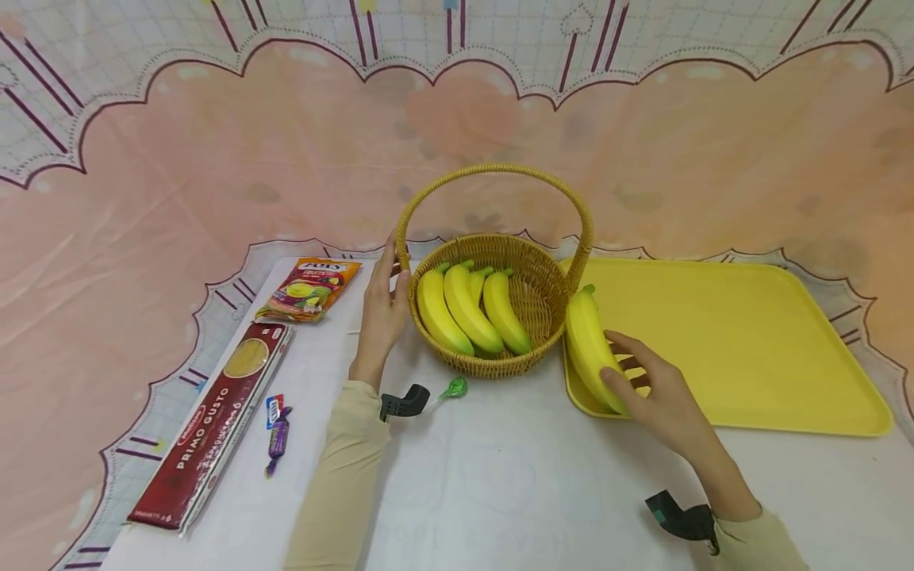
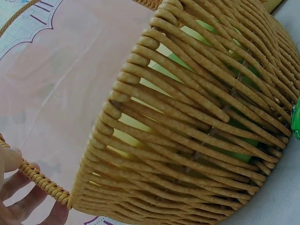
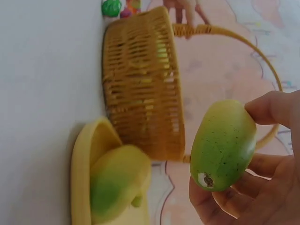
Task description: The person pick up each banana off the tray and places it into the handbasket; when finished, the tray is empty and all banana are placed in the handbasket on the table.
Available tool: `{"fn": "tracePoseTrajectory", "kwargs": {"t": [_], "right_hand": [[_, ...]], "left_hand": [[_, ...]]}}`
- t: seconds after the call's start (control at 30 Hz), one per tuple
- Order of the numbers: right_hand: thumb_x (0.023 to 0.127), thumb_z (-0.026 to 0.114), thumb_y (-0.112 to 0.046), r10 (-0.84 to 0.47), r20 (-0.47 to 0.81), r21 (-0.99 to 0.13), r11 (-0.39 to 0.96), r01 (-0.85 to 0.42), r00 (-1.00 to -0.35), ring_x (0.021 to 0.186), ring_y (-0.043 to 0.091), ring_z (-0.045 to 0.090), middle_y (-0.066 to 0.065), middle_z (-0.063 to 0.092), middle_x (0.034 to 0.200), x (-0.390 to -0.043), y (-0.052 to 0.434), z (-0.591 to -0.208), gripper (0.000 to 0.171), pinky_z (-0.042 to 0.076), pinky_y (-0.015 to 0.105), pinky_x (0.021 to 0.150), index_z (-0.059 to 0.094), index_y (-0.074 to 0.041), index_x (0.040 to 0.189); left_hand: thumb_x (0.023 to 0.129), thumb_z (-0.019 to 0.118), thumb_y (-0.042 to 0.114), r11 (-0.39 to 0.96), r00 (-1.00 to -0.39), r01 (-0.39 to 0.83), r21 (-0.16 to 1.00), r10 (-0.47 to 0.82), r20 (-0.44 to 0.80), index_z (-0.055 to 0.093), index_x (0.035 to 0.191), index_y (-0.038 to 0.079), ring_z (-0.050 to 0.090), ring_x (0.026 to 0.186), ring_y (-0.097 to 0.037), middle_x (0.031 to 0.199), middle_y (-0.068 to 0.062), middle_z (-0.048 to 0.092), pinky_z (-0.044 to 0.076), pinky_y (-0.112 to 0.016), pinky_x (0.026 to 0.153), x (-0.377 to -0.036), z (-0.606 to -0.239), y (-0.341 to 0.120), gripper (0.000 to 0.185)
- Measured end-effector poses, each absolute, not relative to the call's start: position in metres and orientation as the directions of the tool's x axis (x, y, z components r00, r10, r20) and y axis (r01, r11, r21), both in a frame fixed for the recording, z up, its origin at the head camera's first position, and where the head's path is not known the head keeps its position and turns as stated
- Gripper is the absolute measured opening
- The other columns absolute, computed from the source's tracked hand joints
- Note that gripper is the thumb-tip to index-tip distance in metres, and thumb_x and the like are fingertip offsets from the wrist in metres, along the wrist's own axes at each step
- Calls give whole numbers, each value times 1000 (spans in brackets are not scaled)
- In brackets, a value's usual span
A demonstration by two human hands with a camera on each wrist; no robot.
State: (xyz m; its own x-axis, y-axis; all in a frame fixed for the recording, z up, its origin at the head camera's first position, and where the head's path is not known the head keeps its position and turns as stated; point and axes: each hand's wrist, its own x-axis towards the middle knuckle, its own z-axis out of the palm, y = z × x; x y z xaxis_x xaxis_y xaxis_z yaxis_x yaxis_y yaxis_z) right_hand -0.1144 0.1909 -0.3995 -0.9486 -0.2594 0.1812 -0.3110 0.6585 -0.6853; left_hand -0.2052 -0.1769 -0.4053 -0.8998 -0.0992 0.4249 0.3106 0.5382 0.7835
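Observation:
A wicker basket with a tall arched handle stands mid-table, several bananas lying inside it. At its left side, my left hand grips the base of the handle, the fingers curled behind it in the left wrist view. My right hand pinches another banana between thumb and fingers, just right of the basket over the left end of the yellow tray. Below this banana, the right wrist view has a yellow-green fruit in the tray; its kind is unclear.
On the left lie a red spaghetti pack, an orange candy bag, a purple wrapped candy and a small blue-and-red wrapper. A green lollipop lies before the basket. Patterned cloth rises behind the table.

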Motion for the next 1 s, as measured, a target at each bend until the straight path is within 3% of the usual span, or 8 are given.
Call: {"fn": "tracePoseTrajectory", "kwargs": {"t": [0.37,0.53,1.0], "right_hand": [[93,60,-28,-219,152,-741,620,-258,-964,99,23,57,12,62,110,-113,164,-395,49,51,22,74,48,-8,136],[92,61,-26,-257,163,-746,600,-290,-953,100,22,57,9,63,111,-117,150,-398,49,51,26,75,49,-9,136],[95,54,-37,-296,120,-776,568,-276,-948,102,23,59,10,62,121,-180,102,-387,51,49,34,79,47,-13,139]], "left_hand": [[102,38,27,548,-902,308,778,-92,422,16,153,28,50,122,-32,140,-14,43,51,-50,93,-203,-406,-176,55],[102,38,25,542,-894,326,775,-91,439,17,152,28,51,122,-32,138,-15,45,51,-50,92,-204,-404,-177,55],[103,38,26,539,-897,320,779,-92,433,16,152,31,50,122,-30,135,-14,46,51,-48,93,-203,-405,-178,55]]}}
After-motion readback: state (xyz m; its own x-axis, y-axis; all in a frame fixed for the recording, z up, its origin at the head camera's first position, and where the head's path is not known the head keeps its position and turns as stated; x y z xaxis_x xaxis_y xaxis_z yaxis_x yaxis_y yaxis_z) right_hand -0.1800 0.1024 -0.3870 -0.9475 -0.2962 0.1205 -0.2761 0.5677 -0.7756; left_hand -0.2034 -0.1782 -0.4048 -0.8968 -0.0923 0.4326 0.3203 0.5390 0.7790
